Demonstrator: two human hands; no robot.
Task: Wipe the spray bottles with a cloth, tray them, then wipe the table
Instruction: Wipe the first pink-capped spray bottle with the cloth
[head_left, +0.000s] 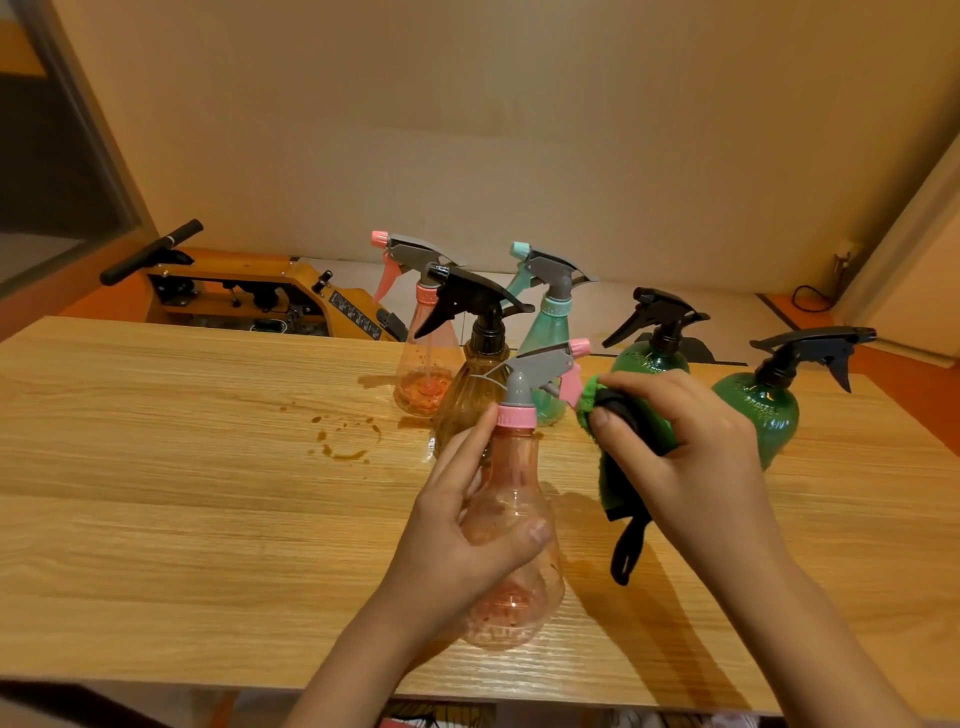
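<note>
Two pink spray bottles (511, 525) (426, 364); two green bottles (649, 359) (763, 413); one teal bottle (546, 332); one amber bottle (467, 397); one cloth (618, 486).

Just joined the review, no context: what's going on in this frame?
A person is wiping spray bottles. The left hand grips a clear pink bottle by its body; the right hand holds a green cloth up by its trigger head. Five more stand behind on the table: a second pink bottle, an amber bottle, a teal bottle and two green bottles. Brown stains mark the wood. No tray is in view.
</note>
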